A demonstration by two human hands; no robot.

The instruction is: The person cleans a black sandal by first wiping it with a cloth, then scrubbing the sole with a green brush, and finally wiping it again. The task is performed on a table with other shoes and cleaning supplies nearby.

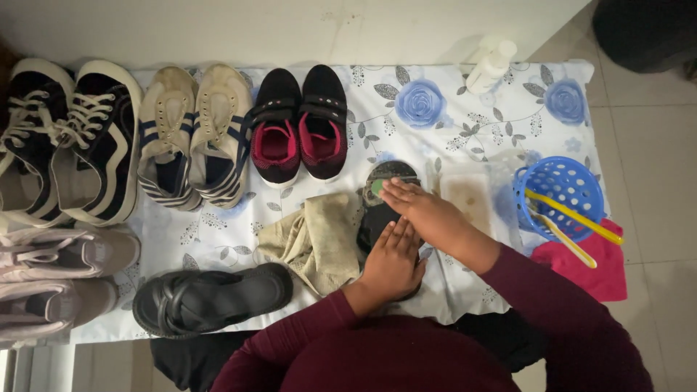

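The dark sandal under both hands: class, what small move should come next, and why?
Probably a short rub toward the toe. The left hand pins the dark sandal at the heel, while the right hand presses a small green piece on its front end.

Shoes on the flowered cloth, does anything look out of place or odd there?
Mostly neat pairs, but the black sandal lies alone on its side near the front edge. Its likely mate sits under both hands. A crumpled beige rag lies between.
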